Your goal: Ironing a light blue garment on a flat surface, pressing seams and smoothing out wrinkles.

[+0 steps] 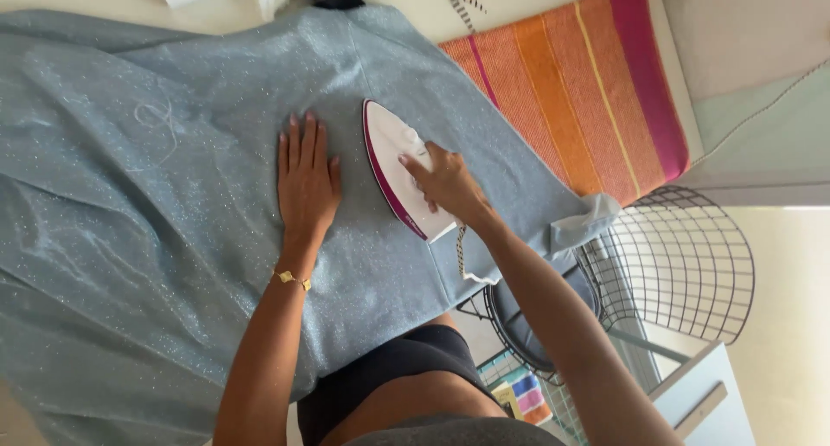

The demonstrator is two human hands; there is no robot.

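A: Fabric (130,238), pale blue and glittery, spreads under both hands and hangs over the near edge.
B: And right of them?
A: Striped mat (579,92), well beyond the right hand.
B: Iron (396,169)?
A: White with magenta trim, grasped by the right hand (445,182), just beside the left hand (305,182), which lies flat, fingers released, on the fabric.

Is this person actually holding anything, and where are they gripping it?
The right hand holds a white iron by its top handle. The left hand holds nothing, lying flat on the blue-grey fabric.
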